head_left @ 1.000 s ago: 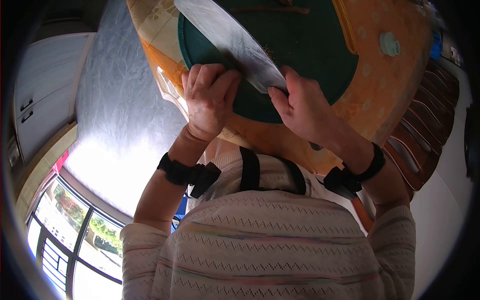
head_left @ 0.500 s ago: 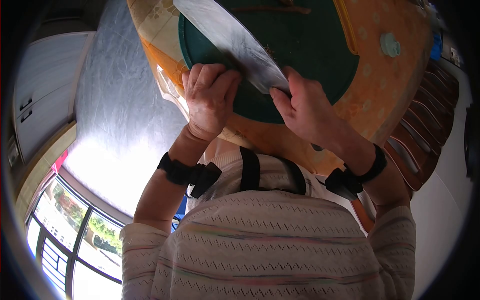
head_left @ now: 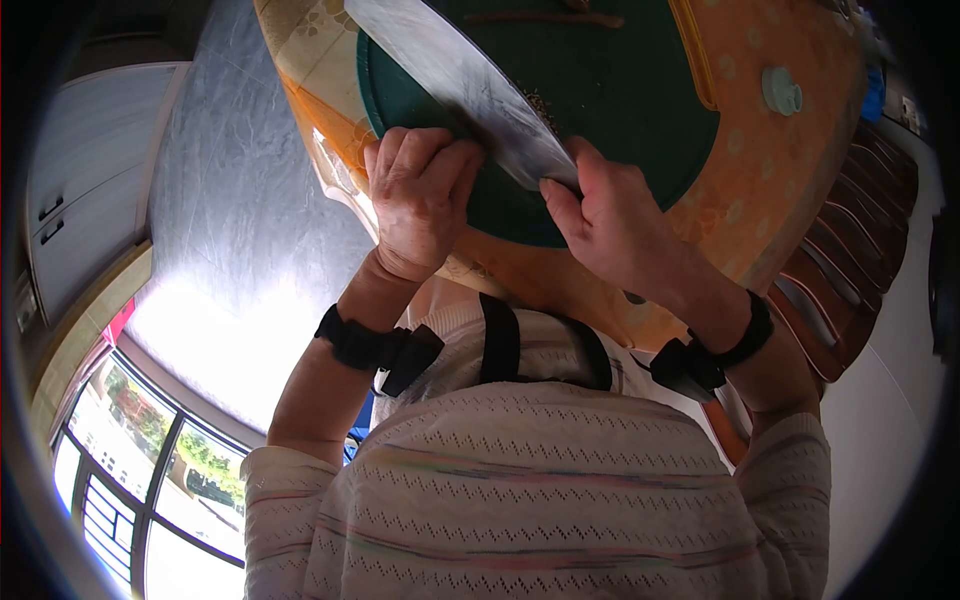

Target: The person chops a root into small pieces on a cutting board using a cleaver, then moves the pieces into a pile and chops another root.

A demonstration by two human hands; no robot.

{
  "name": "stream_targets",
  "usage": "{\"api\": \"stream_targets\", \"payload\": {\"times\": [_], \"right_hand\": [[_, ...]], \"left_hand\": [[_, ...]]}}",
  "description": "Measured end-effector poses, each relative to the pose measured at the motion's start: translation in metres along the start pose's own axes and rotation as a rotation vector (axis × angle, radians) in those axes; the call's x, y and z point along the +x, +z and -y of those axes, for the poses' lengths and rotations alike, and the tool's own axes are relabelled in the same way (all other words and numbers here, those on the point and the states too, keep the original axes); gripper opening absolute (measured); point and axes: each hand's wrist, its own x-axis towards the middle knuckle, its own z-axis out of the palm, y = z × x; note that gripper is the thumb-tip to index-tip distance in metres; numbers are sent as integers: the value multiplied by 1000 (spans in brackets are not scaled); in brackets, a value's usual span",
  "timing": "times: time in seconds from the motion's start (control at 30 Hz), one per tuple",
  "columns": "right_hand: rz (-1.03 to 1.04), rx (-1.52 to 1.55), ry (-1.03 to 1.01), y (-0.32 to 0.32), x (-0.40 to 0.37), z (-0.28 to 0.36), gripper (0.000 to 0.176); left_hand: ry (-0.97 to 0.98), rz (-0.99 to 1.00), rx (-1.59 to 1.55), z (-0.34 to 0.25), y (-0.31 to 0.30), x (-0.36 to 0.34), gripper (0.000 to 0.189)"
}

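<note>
Knife (head_left: 465,80) in the right hand (head_left: 620,215), its broad grey blade slanting away to the person's left across a round dark green board (head_left: 640,125). The right thumb and fingers are pinched together on the near end of that blade, the rest of the fingers folded in behind. Just beside the near part of the blade, the left hand (head_left: 415,185) sits at the board's near left edge, knuckles up, fingers curled and pressed close to one another; I can't make out from here whether they have hold of anything, since the tips are tucked under.

The board has a narrow edge standing out along its left side. On it, close against the far side of the blade, lies a small scatter of brown crumbs (head_left: 540,108), and farther off a thin brown stick (head_left: 545,19) lies crosswise. A yellow strip (head_left: 692,55) runs along the board's right side. Everything rests on an orange patterned tablecloth (head_left: 745,195), where a small pale green cap (head_left: 781,91) lies apart, right of the board. Over by the left wall, a grey cupboard (head_left: 100,160) has two dark handles.
</note>
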Motion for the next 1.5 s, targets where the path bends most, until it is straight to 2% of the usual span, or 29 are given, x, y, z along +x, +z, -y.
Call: {"api": "stream_targets", "payload": {"times": [0.27, 0.57, 0.77, 1.07, 1.13, 1.5], "right_hand": [[43, -14, -16, -1, 5, -2, 15], [-44, -40, -23, 8, 0, -2, 15], [-24, -39, -18, 4, 2, -5, 17], [41, 17, 74, -7, 0, 4, 16], [14, 4, 23, -4, -1, 1, 16], [34, -54, 8, 3, 1, 3, 15]], "left_hand": [[12, -4, -8, 0, 0, 0, 17], [35, 31, -2, -1, -1, -1, 18], [21, 48, 3, -2, -2, -2, 19], [4, 6, -4, -3, 0, -1, 17], [10, 5, 3, -3, 0, 0, 17], [28, -5, -17, -3, 2, 0, 16]]}}
